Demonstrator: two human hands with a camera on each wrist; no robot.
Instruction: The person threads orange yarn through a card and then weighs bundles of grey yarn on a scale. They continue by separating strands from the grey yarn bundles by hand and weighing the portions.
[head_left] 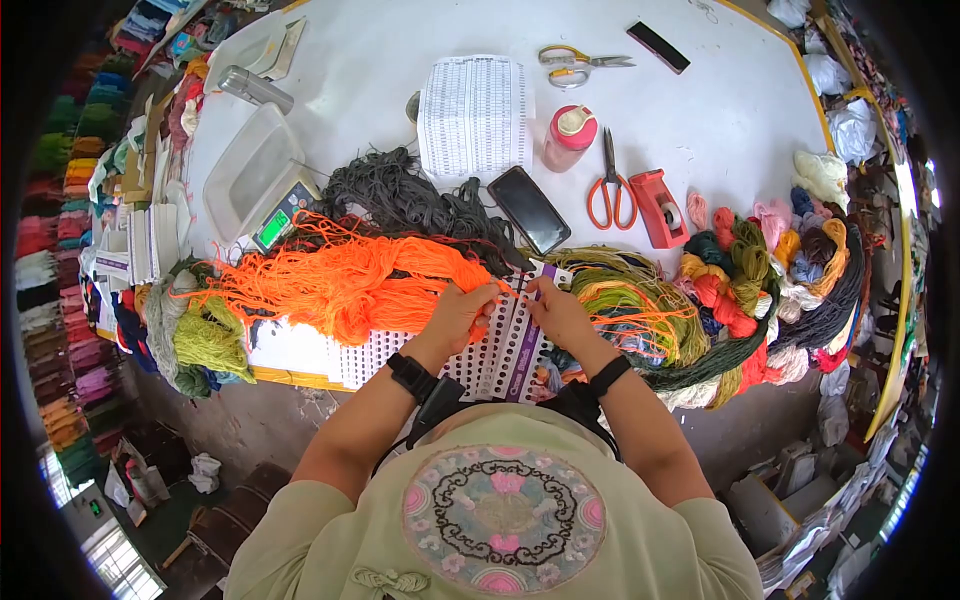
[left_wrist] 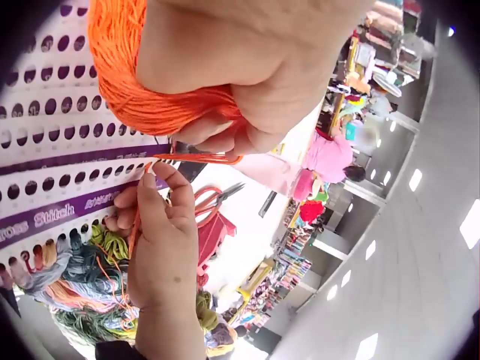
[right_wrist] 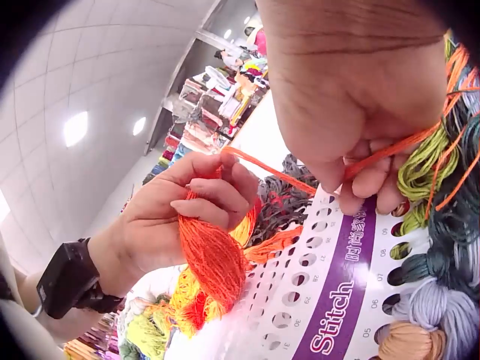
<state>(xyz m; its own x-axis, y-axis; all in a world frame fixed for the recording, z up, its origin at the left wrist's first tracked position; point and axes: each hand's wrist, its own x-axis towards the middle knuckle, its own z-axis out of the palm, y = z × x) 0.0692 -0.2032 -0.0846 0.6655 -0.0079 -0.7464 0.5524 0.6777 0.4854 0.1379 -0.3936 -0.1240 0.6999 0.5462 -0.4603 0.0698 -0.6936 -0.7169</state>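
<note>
My left hand [head_left: 465,312] grips a thick hank of bright orange embroidery thread [head_left: 370,285], its loops hanging below the curled fingers in the right wrist view. A few orange strands [right_wrist: 274,172] stretch from that hand across to my right hand [head_left: 562,316]. Thumb and fingers of the right hand pinch these strands at the edge of a white punched thread card [right_wrist: 319,292] with a purple "Cross Stitch" band. Numbered holes run along the card's edge, and several carry knotted skeins, among them a green skein [right_wrist: 420,176] and a peach skein [right_wrist: 411,343].
Dark grey yarn [head_left: 385,195] and a phone [head_left: 530,208] lie beyond the hands. Farther right are orange-handled scissors [head_left: 611,190], a red tape dispenser [head_left: 660,208] and coloured skeins [head_left: 750,260]. A scale [head_left: 285,215], a clear tub [head_left: 255,160] and printed sheets [head_left: 476,115] sit behind.
</note>
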